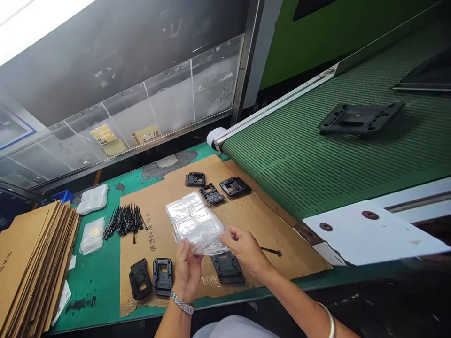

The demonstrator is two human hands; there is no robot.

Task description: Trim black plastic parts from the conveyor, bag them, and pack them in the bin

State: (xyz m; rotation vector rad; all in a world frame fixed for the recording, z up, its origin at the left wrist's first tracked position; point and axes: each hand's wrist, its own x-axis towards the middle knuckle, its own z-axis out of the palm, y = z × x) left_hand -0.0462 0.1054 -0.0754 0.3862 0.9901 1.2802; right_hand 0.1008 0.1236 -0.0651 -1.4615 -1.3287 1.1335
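Bare forearms reach in from the bottom edge, a pale garment point(232, 329) just below them. The left hand point(186, 277), with a silver link watch point(182, 302) at its wrist, pinches the lower edge of a clear plastic bag point(195, 223). The right hand point(244, 249), a thin metal bangle point(330, 320) on its arm, grips the bag's right side. Both hands sit close together, clamped on the same crumpled, glossy film, and hold it above a flattened corrugated cardboard sheet point(141, 244).

Partly hidden beneath the hands lies a black moulded plastic plate point(228, 268). Two chunkier black plastic housings point(151, 278) rest side by side to its left, and three smaller black plastic frames point(212, 194) sit in a row beyond the bag. A lone black pin point(271, 251) lies near the right hand.

Further left, a heap of black pins point(124, 220) and two small plastic bags point(92, 217) lie on the green tabletop point(95, 300), beside a tall stack of flattened cardboard point(31, 263). To the right runs a green mesh conveyor belt point(299, 159) carrying one black plate point(359, 118), with a white sheet point(369, 234) along its near edge.
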